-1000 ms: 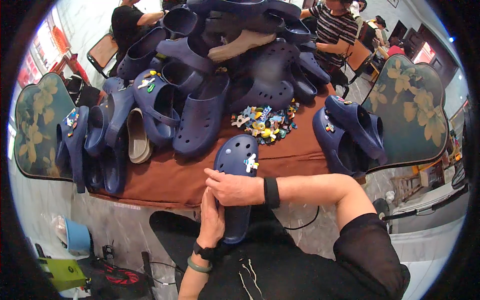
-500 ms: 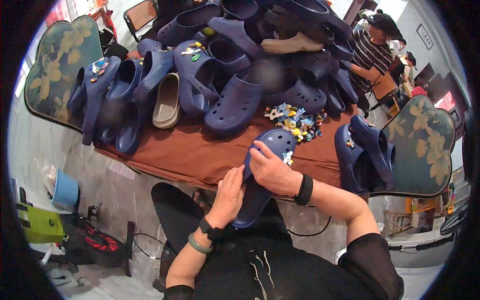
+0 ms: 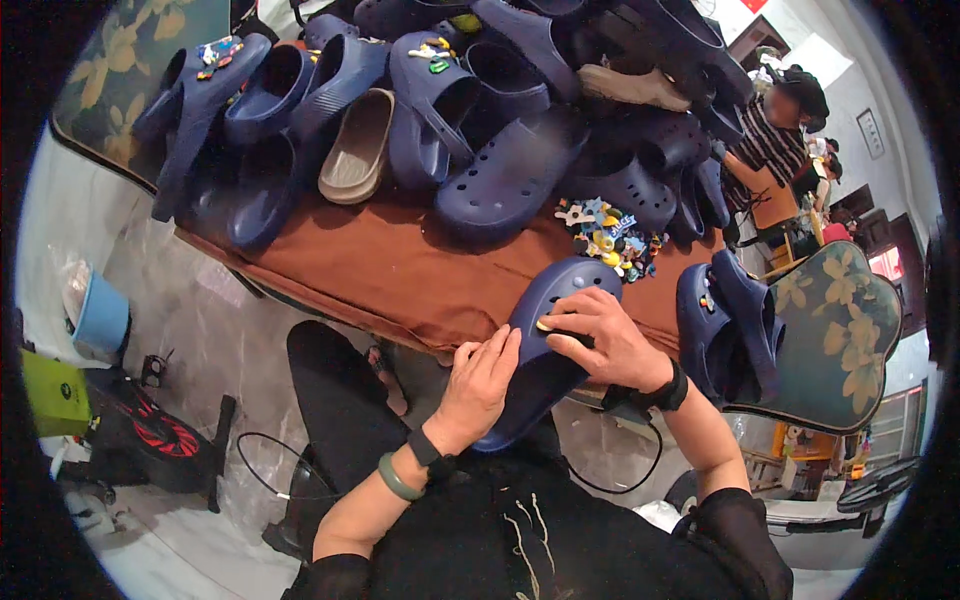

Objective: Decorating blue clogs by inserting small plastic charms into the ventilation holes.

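Observation:
A navy-blue clog point(image 3: 540, 295) with a perforated top lies tilted over the table's front edge, toe pointing away from me. My left hand point(image 3: 478, 388) holds its left side, fingers laid together along the upper. On top of the clog, my right hand point(image 3: 608, 345) has thumb and fingertips closed around a small pale-yellow shoe charm point(image 3: 544, 323), pressed at the holes. My fingers partly cover the charm, so its shape is hidden. Just beyond the toe sits a heap of colourful shoe charms point(image 3: 612, 240).
More navy clogs point(image 3: 510, 180) and a beige clog point(image 3: 358, 150) are piled along the far side of the brown-covered table point(image 3: 370, 270). Two decorated clogs point(image 3: 705, 335) stand at the right. Floral chair backs point(image 3: 835, 320) flank the table. A blue bucket point(image 3: 100, 315) stands on the left floor. Another person point(image 3: 775, 140) works beyond.
My right hand has shifted to the clog's holes, and a small yellowish charm now shows at its fingertips. The view has turned slightly, and the clog sits a little further right.

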Action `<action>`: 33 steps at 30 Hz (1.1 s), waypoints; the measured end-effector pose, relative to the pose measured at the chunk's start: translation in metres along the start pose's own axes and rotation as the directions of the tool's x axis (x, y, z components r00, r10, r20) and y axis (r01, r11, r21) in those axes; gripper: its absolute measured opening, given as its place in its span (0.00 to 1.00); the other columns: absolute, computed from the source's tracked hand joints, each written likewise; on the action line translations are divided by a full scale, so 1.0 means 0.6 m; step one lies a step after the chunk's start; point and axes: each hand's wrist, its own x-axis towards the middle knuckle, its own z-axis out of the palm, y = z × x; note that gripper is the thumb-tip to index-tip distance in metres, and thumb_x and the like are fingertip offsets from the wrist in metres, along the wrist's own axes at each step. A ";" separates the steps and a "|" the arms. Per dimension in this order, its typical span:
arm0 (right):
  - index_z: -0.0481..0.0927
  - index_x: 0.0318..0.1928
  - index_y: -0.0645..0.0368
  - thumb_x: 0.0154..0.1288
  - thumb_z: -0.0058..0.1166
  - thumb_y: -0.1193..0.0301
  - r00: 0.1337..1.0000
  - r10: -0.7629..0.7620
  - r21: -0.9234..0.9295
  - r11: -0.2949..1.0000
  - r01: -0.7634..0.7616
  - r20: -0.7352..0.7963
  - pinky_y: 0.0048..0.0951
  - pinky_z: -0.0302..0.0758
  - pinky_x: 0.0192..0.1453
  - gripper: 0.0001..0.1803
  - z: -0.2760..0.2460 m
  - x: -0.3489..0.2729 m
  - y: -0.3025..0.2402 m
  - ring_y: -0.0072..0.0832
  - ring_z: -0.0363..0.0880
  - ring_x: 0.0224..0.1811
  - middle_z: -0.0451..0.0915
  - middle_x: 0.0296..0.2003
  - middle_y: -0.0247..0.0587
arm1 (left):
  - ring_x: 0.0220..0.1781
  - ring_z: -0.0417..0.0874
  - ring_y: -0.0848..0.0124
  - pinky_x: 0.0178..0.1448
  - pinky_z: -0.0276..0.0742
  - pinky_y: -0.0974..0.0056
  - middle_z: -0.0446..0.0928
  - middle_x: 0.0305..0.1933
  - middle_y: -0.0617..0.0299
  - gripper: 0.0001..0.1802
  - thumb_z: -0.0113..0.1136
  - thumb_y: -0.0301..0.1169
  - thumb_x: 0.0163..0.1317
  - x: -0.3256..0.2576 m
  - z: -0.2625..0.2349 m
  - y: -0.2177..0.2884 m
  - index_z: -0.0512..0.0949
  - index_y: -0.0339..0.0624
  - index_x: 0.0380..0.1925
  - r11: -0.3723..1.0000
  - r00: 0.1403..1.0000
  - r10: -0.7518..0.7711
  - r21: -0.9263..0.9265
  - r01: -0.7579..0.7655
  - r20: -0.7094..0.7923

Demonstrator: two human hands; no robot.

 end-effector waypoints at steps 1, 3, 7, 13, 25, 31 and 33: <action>0.85 0.44 0.59 0.63 0.61 0.63 1.000 0.002 0.002 1.000 -0.002 0.009 0.40 0.68 0.57 0.14 -0.005 0.008 -0.001 0.40 0.76 0.49 0.82 0.43 0.43 | 0.63 0.75 0.55 0.64 0.66 0.55 0.72 0.63 0.42 0.32 0.53 0.15 0.55 -0.001 0.000 0.000 0.66 0.30 0.64 1.000 1.000 0.006 0.019 -0.006 -0.006; 0.86 0.42 0.61 0.63 0.61 0.63 0.990 0.028 0.032 0.999 -0.032 0.137 0.40 0.68 0.57 0.14 -0.016 0.027 -0.003 0.41 0.77 0.46 0.83 0.41 0.45 | 0.63 0.75 0.55 0.63 0.66 0.55 0.72 0.63 0.41 0.32 0.53 0.15 0.56 -0.002 0.001 -0.002 0.66 0.29 0.64 0.999 1.000 0.010 0.036 -0.010 -0.012; 0.86 0.39 0.62 0.62 0.61 0.70 0.983 -0.025 0.141 0.990 -0.001 0.182 0.38 0.75 0.49 0.09 -0.015 0.052 0.031 0.42 0.82 0.41 0.84 0.36 0.47 | 0.62 0.75 0.55 0.62 0.67 0.55 0.72 0.63 0.42 0.31 0.53 0.16 0.56 0.000 0.004 -0.003 0.66 0.30 0.64 1.000 1.000 -0.014 0.013 0.014 -0.014; 0.86 0.39 0.62 0.60 0.62 0.73 0.981 0.061 0.152 0.984 -0.090 0.185 0.35 0.77 0.47 0.08 -0.005 0.056 0.048 0.41 0.83 0.41 0.85 0.37 0.46 | 0.61 0.76 0.56 0.61 0.67 0.56 0.73 0.62 0.44 0.31 0.52 0.16 0.57 -0.002 0.004 -0.005 0.66 0.31 0.64 0.999 0.999 -0.045 -0.013 0.044 -0.010; 0.84 0.34 0.57 0.62 0.60 0.66 0.930 -0.284 -0.247 0.907 0.339 0.234 0.39 0.75 0.51 0.08 -0.023 0.053 0.023 0.38 0.77 0.48 0.80 0.37 0.39 | 0.61 0.77 0.58 0.59 0.67 0.57 0.74 0.61 0.45 0.30 0.54 0.18 0.58 -0.001 0.002 -0.008 0.67 0.31 0.63 0.999 0.999 -0.048 0.006 0.048 -0.023; 0.84 0.28 0.62 0.56 0.60 0.60 0.861 -0.225 -0.504 0.732 0.458 0.456 0.40 0.66 0.57 0.16 -0.016 0.063 -0.038 0.35 0.72 0.47 0.79 0.34 0.37 | 0.59 0.77 0.58 0.58 0.67 0.57 0.75 0.59 0.45 0.29 0.54 0.19 0.57 0.004 0.004 -0.010 0.69 0.32 0.62 1.000 0.999 -0.029 0.008 0.029 -0.014; 0.84 0.30 0.63 0.52 0.56 0.62 0.861 -0.201 -0.653 0.578 0.489 0.467 0.42 0.66 0.58 0.15 0.015 0.051 -0.037 0.37 0.72 0.46 0.79 0.32 0.38 | 0.58 0.78 0.59 0.57 0.67 0.57 0.75 0.58 0.45 0.27 0.54 0.20 0.58 0.005 0.002 -0.013 0.70 0.32 0.61 1.000 1.000 -0.014 0.024 0.014 -0.004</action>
